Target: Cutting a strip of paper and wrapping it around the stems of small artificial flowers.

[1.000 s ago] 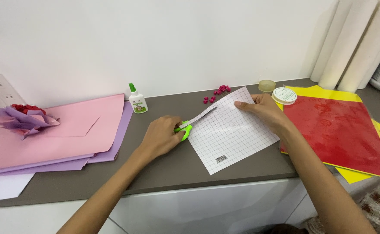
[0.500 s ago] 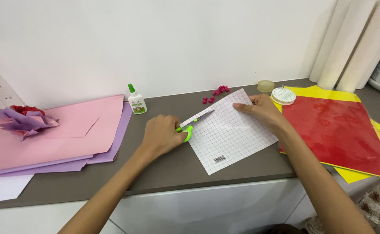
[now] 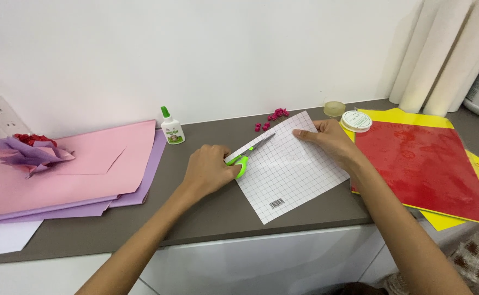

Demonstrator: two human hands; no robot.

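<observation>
Pink and lilac paper sheets [image 3: 70,169] are lying stacked at the far left of the grey worktop [image 3: 206,210], with a small white glue bottle with a green cap [image 3: 171,128] standing close by; a wide elbow swing is risking a knock. Your left hand [image 3: 209,169] is curled tight round the green-handled scissors [image 3: 246,155], blades opening along the upper left edge of the white grid-printed paper sheet [image 3: 291,172] mid-worktop. Your right hand [image 3: 326,139] is pressing that sheet flat, fingers spread, near the blade line. Sheet slipping means a crooked cut or nicked fingertips.
</observation>
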